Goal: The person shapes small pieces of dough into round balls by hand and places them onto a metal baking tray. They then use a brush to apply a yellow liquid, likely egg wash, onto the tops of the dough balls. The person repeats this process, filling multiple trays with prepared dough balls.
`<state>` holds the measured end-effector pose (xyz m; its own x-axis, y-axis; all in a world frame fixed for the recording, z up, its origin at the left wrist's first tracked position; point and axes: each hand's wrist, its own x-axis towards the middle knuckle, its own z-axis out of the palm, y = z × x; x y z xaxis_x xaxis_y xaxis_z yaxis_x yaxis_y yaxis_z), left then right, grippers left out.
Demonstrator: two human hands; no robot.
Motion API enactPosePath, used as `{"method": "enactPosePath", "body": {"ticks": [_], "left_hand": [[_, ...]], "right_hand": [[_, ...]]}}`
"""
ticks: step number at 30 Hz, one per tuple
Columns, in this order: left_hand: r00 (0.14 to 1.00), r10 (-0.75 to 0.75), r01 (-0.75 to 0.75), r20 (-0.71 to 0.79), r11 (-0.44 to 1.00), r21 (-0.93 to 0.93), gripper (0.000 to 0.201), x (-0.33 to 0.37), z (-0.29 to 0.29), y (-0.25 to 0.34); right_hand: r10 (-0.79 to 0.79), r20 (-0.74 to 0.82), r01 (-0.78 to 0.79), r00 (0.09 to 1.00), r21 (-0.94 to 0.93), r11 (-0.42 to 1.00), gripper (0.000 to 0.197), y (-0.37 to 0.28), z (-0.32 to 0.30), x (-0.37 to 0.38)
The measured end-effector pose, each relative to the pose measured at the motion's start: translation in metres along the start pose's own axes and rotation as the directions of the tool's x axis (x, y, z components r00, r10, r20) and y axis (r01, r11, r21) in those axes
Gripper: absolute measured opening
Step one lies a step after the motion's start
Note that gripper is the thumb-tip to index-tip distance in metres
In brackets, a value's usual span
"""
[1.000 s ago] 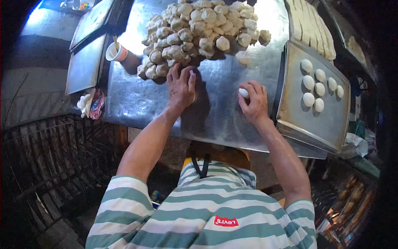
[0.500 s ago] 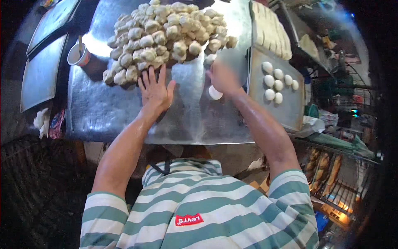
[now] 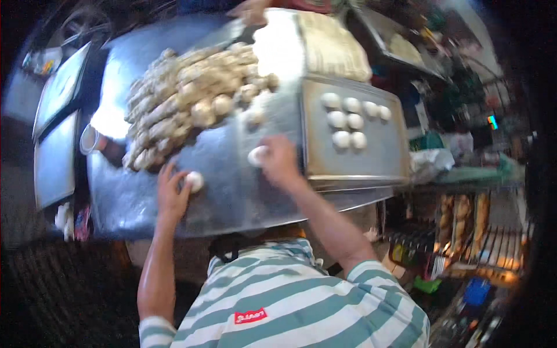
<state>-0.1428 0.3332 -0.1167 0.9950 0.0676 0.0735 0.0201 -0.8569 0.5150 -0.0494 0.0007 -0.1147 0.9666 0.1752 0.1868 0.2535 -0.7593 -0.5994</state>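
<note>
My left hand (image 3: 173, 194) is low over the metal table, fingers apart, its thumb against a smooth white dough ball (image 3: 195, 181). Its fingertips are near the lower edge of a big heap of rough dough pieces (image 3: 174, 98). Further right, my right hand (image 3: 281, 162) has curled fingers around the side of a second dough ball (image 3: 257, 156). Motion blurs that hand, and part of this ball is hidden behind its fingers. To the right, several round dough balls (image 3: 355, 121) sit in rows on a metal baking tray (image 3: 377, 153).
Long pale dough strips (image 3: 333, 46) lie beyond the tray. A white tub (image 3: 91, 140) stands left of the heap, beside dark flat trays (image 3: 56, 159). Another person's hand (image 3: 250, 11) shows at the far edge. Brown loaves (image 3: 462, 217) are on a rack at lower right.
The view has swung, shifting the table contents leftward. My left hand has come away from the heap, and a dough ball now lies at its thumb. My right hand remains by a ball.
</note>
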Motion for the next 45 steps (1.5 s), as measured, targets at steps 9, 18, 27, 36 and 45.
{"method": "enactPosePath", "body": {"ticks": [9, 18, 27, 36, 45], "left_hand": [[0.98, 0.064, 0.072, 0.189, 0.77, -0.634, 0.04, 0.069, 0.093, 0.275], [0.91, 0.353, -0.286, 0.219, 0.914, -0.286, 0.033, 0.176, 0.221, 0.508], [0.929, 0.368, -0.364, 0.024, 0.926, -0.097, 0.026, 0.181, 0.204, 0.486], [0.976, -0.016, 0.022, -0.215, 0.999, 0.026, 0.038, 0.136, 0.099, 0.181], [0.96, -0.114, -0.003, -0.254, 0.908, -0.419, 0.022, 0.019, 0.011, 0.048]], "right_hand": [[0.262, -0.027, -0.191, 0.965, 0.612, 0.767, 0.043, 0.097, -0.189, -0.046], [0.549, -0.094, -0.473, 0.831, 0.402, 0.784, 0.033, 0.275, -0.306, 0.001], [0.362, -0.28, -0.336, 0.889, 0.137, 0.932, 0.036, 0.245, -0.337, 0.002], [0.197, -0.065, -0.131, 0.978, 0.546, 0.828, 0.019, 0.09, -0.205, 0.031], [0.241, -0.265, -0.131, 0.934, 0.373, 0.918, 0.028, -0.008, 0.055, 0.139]]}}
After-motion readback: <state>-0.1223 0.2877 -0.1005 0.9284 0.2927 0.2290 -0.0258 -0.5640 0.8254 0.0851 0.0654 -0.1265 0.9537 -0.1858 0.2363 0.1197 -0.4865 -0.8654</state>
